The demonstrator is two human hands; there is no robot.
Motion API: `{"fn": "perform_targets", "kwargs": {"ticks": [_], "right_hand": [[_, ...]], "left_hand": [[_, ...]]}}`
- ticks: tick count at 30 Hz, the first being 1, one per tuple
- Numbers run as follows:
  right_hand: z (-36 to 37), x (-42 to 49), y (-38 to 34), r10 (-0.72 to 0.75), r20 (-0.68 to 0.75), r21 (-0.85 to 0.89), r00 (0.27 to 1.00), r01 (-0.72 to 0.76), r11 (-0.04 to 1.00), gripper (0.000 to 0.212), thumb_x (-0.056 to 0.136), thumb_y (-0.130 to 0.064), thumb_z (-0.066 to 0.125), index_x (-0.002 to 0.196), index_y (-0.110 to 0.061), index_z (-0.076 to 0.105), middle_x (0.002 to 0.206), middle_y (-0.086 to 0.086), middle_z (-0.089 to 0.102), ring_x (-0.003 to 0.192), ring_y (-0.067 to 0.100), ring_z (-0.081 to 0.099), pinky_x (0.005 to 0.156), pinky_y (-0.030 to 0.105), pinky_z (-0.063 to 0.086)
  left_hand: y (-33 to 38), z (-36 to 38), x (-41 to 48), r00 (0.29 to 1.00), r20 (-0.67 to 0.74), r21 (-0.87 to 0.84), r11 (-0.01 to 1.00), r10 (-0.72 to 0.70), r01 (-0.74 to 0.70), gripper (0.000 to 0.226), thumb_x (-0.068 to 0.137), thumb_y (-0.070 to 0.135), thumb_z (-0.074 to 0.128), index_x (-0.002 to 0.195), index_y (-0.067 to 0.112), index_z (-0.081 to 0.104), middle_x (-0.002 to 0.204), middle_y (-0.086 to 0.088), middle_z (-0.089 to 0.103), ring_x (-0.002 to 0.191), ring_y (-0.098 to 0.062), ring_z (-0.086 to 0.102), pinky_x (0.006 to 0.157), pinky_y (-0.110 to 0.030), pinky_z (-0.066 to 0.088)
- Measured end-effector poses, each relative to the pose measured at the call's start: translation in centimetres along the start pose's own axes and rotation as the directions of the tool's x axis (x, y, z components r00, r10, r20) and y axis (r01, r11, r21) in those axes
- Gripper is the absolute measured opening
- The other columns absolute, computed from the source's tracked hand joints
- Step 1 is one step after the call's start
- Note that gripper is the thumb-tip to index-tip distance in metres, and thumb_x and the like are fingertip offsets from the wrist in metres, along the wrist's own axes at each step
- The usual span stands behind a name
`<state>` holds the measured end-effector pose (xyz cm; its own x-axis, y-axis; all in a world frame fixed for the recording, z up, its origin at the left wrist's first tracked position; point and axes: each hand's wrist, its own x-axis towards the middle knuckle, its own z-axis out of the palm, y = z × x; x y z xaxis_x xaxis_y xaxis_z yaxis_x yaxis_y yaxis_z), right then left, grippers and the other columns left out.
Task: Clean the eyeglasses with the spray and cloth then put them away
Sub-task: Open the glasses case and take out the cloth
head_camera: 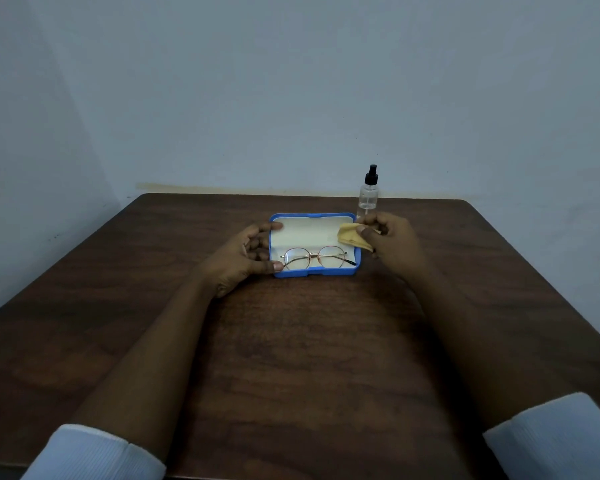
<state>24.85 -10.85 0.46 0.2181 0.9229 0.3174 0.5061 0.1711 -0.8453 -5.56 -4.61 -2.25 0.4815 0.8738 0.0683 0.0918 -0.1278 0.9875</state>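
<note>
- an open blue glasses case (315, 271) with a pale lining sits on a dark wooden counter (291, 358), its lid laid back toward the wall
- inside the near half lie the eyeglasses (314, 257), thin gold round frames, lenses facing up, temples folded
- the left hand (246, 258) steadies the case at its left end, thumb on the near corner, fingers (272, 226) spread wide along the lid's edge
- the right hand (390, 237) pinches a tan cloth (352, 235) between thumb and fingers, holding it over the case's right end and hiding that corner
- a clear spray bottle (368, 195) with a black nozzle stands upright just behind the right hand, near the counter's far edge
- the eyeglasses' long axis runs left to right, parallel to the case's front edge
- white sleeves (94, 455) show at both forearms
</note>
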Motion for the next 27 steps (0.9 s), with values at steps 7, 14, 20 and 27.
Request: {"fn": "perform_targets", "kwargs": {"ticks": [7,14,20,27], "right_hand": [[0.5,0.4,0.2,0.055,-0.032,0.027,0.998,-0.054,0.998,0.005,0.1,-0.018,0.072,0.1,-0.022,0.069,0.098,0.002,0.067,0.079,0.017,0.059,0.065,0.035,0.054],[1.2,0.8,1.4,0.157,-0.018,0.035,0.987,-0.156,0.987,0.006,0.099,-0.024,0.073,0.101,-0.021,0.069,0.094,0.005,0.073,0.071,0.014,0.062,0.054,0.026,0.05],[1.4,1.1,1.8,0.272,-0.002,0.169,0.962,-0.268,0.949,0.009,0.103,-0.025,0.066,0.104,-0.017,0.071,0.096,0.005,0.071,0.065,0.011,0.059,0.049,0.023,0.05],[0.9,1.4,2.2,0.337,0.052,0.249,0.94,-0.339,0.907,0.017,0.105,-0.026,0.062,0.106,-0.013,0.072,0.102,0.015,0.074,0.069,0.018,0.065,0.056,0.031,0.057]], "left_hand": [[0.3,0.0,0.0,1.0,0.002,-0.004,1.0,-0.026,0.026,0.08,0.074,0.0,0.091,0.141,0.034,0.062,0.136,-0.007,0.066,0.116,-0.026,0.071,0.092,-0.034,0.063],[0.2,0.1,0.0,1.0,0.011,-0.015,1.0,-0.012,0.012,0.079,0.075,-0.003,0.09,0.14,0.033,0.063,0.138,-0.013,0.064,0.113,-0.024,0.07,0.092,-0.033,0.062],[0.0,-0.1,0.1,1.0,0.013,-0.025,0.999,-0.024,0.024,0.082,0.07,0.004,0.093,0.14,0.035,0.063,0.139,-0.009,0.065,0.121,-0.027,0.07,0.094,-0.034,0.062],[-0.1,0.0,0.2,1.0,0.008,-0.019,1.0,-0.022,0.022,0.079,0.076,-0.002,0.09,0.14,0.036,0.063,0.14,-0.014,0.063,0.13,-0.043,0.06,0.103,-0.047,0.059]]}}
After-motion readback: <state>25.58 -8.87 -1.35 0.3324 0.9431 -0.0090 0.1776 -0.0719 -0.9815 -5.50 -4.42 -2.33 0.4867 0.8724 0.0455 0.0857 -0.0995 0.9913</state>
